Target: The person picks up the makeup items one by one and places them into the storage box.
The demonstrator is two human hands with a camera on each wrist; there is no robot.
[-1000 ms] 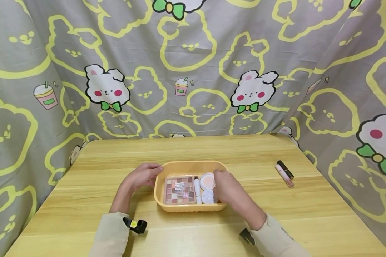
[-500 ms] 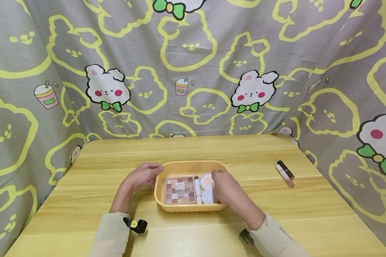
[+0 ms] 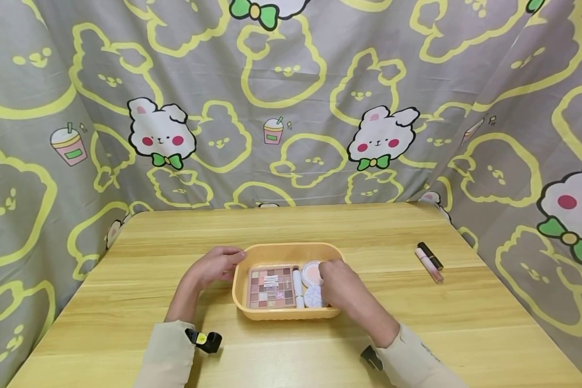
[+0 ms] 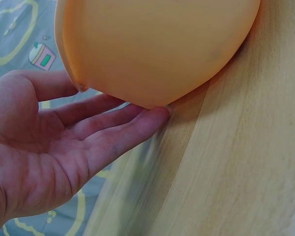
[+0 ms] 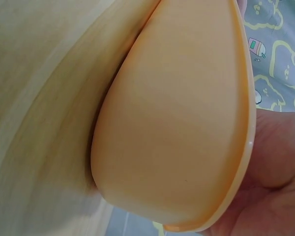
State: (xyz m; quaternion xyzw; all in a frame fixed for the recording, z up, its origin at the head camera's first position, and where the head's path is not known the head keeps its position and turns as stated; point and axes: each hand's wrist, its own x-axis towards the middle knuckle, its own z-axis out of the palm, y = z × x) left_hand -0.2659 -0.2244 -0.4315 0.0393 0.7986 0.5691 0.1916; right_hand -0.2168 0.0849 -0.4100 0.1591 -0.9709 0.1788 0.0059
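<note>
1. A shallow orange tray sits flat on the wood-grained desk, near the middle, with one long side facing the person.
2. The two hands are apart, one at either end of it. The left hand holds the left end: its thumb is on the rim, while the fingers reach along the outside of the wall, low down near the desk, as the left wrist view shows.
3. The right hand reaches over the right end into the tray, knuckles up and fingers bent. Its fingertips are hidden from me, so I cannot tell whether they are clamped on anything.
4. Inside, on the left, lies an eyeshadow palette with many small squares in pinks and browns.
5. Just beside it, to the right, a slim white tube lies lengthwise from the far side towards the near one.
6. Next come two round cases: a peach-centred compact further back and a white patterned case nearer the person. The right hand is close up against both and covers part of their right edges.
7. Well apart on the right of the desk, a black tube and a pale pink tube lie side by side, both slanting.
8. Behind hangs a grey cloth printed with rabbits.
</note>
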